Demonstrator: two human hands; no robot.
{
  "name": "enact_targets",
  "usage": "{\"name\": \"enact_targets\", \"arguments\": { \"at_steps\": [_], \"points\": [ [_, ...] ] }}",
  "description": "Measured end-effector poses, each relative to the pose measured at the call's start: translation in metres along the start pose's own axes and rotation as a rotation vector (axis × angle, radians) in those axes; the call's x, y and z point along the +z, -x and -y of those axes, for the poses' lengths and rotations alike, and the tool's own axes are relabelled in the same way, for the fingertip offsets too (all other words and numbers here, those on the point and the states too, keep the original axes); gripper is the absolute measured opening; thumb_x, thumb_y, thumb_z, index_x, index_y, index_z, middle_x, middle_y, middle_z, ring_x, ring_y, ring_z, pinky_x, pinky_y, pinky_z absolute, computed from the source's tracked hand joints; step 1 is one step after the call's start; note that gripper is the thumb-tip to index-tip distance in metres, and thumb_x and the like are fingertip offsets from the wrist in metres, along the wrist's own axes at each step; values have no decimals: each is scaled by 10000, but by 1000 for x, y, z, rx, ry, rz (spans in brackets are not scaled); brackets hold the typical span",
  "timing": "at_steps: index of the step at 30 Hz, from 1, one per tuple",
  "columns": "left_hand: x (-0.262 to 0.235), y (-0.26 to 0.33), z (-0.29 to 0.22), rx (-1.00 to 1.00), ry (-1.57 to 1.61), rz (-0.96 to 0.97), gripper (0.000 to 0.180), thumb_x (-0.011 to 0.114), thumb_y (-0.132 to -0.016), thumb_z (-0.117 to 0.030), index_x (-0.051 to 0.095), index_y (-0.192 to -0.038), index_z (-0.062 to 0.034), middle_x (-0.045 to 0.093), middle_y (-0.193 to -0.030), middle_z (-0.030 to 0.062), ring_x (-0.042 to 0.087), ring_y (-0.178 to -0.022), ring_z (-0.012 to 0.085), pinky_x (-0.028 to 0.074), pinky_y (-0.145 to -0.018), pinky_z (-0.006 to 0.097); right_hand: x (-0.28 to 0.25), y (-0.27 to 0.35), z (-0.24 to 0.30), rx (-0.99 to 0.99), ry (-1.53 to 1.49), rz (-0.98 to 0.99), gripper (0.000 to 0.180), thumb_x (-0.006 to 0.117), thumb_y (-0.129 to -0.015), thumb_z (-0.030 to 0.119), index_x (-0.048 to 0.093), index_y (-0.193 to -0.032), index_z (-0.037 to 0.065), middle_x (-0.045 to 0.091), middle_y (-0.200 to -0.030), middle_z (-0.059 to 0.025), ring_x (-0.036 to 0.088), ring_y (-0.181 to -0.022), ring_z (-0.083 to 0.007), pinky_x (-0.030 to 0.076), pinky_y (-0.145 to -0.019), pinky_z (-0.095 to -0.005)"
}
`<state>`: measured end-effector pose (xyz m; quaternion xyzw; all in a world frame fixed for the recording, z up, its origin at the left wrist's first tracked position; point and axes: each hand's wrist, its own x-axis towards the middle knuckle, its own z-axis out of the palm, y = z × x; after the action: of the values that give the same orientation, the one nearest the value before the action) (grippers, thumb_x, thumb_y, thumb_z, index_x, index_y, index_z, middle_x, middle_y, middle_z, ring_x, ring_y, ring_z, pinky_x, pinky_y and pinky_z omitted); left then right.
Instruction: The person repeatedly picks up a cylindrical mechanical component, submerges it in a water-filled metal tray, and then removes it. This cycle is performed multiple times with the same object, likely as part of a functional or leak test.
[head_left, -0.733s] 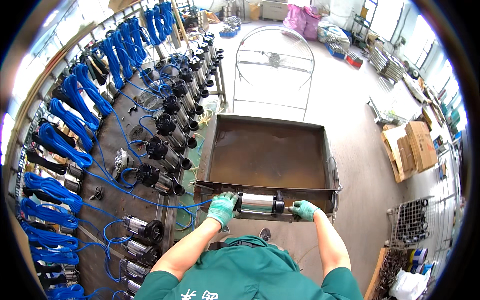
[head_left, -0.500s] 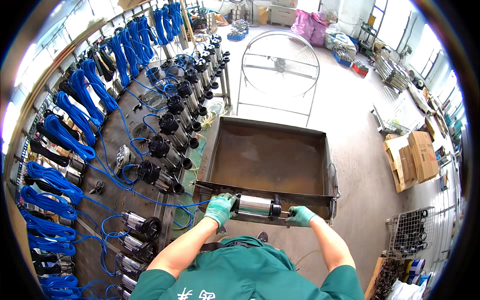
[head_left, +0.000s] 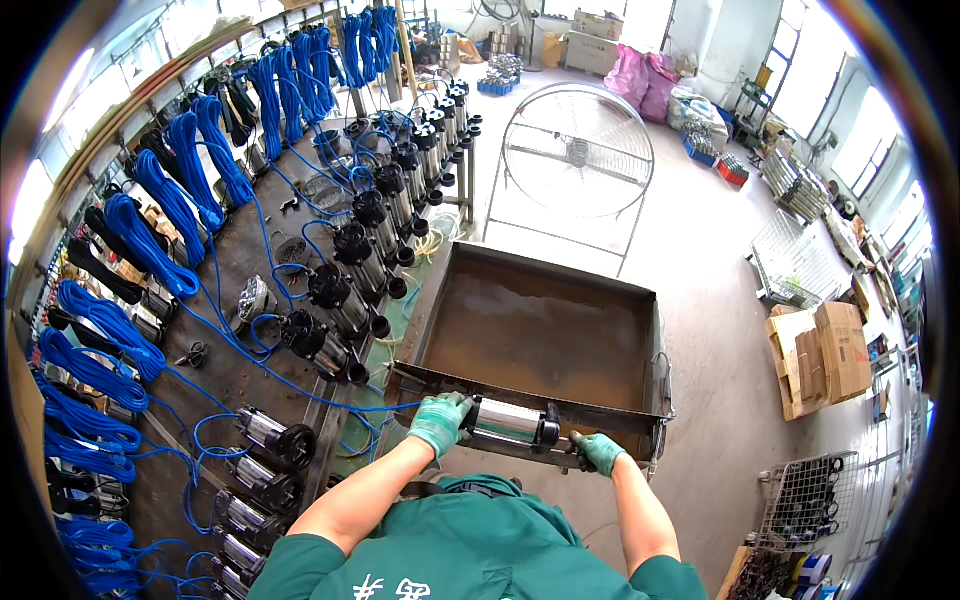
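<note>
Workshop interior on my feed: I see a pale floor (head_left: 715,360), white far wall (head_left: 710,45), bright windows (head_left: 868,140) at right, dark workbench (head_left: 238,265) at left.

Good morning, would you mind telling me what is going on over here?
A person in green gloves has a silver pump-like unit lying on its side at the near end of a metal tank. The left hand grips its left end, where a blue cable runs off toward the bench. The right hand is by the unit's right end; its exact grip is unclear. Similar units stand in a row on the left.
</note>
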<state>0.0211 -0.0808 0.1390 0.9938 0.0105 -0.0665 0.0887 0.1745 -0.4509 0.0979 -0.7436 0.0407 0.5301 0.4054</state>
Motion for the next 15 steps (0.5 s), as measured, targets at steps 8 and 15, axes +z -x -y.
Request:
{"name": "enact_targets", "arguments": {
  "at_steps": [8, 15],
  "points": [
    [0, 2, 1, -13, 40, 4, 749, 868, -759, -371, 595, -1411, -126, 611, -1355, 108, 590, -1274, 312, 481, -1020, 485, 18, -8, -32, -321, -637, 21, 240, 654, -1042, 200, 680, -1237, 62, 657, -799, -42, 691, -688, -224, 561, -543, -392],
    [-5, 6, 0, -38, 57, 46, 748, 859, -772, -365, 592, -1422, -109, 602, -1399, 134, 581, -1300, 332, 467, -1044, 484, 5, -2, -18, -166, -847, 275, 393, 624, -978, 102, 601, -1369, 66, 620, -837, -52, 661, -732, -244, 592, -628, -464]
  ]
}}
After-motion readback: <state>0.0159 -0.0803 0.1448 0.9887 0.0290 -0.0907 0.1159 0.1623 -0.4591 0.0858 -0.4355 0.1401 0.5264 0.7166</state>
